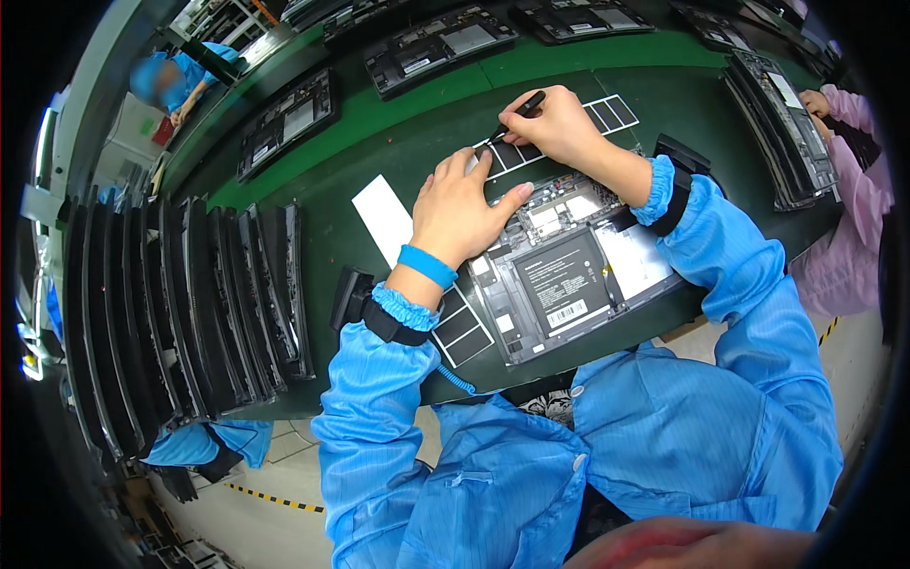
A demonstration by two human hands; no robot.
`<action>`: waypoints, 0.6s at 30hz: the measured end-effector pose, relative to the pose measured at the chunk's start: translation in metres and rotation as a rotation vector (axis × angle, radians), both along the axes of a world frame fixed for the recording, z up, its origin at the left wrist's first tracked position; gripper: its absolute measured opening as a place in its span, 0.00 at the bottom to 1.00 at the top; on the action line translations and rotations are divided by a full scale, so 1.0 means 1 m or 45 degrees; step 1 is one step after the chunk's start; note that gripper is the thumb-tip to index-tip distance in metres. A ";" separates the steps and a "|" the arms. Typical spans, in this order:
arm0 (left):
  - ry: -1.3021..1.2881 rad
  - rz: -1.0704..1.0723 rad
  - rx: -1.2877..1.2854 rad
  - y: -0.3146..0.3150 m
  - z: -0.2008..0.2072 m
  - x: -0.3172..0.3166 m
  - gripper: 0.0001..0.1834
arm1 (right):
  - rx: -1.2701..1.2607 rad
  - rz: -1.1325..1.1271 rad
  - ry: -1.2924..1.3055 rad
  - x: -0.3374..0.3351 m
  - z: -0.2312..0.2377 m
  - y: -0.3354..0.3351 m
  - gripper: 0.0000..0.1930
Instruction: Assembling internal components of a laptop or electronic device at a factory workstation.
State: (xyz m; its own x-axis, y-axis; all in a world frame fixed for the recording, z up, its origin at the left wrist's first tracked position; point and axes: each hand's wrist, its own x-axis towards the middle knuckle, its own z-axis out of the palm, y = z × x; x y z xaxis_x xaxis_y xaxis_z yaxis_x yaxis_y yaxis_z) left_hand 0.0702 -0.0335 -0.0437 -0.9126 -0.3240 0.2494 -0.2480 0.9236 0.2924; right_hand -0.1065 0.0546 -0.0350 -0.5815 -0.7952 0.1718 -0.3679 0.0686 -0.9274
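My right hand (559, 125) grips a slim black pen-shaped tool (523, 112), its tip slanting down to the left. Beneath that tip lies a white-edged sheet of black rectangular pads (607, 116) on the green bench. My left hand (455, 213) has its fingers spread, the fingertips resting at the sheet's left end by the tool tip. Just below both hands is an opened laptop base (531, 327), its circuit board and black battery (561, 283) showing. A second sheet of black pads (463, 334) lies partly under my left forearm.
Many opened laptop bases stand on edge in a row (190, 313) at the left; another stack (773, 128) is at the right. More bases (441, 47) lie along the far side. A white card (382, 213) is beside my left wrist. Co-workers sit at far left and right.
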 end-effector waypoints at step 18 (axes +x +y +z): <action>-0.124 0.097 -0.037 0.006 0.003 -0.001 0.35 | -0.304 0.060 -0.288 -0.011 -0.003 0.006 0.10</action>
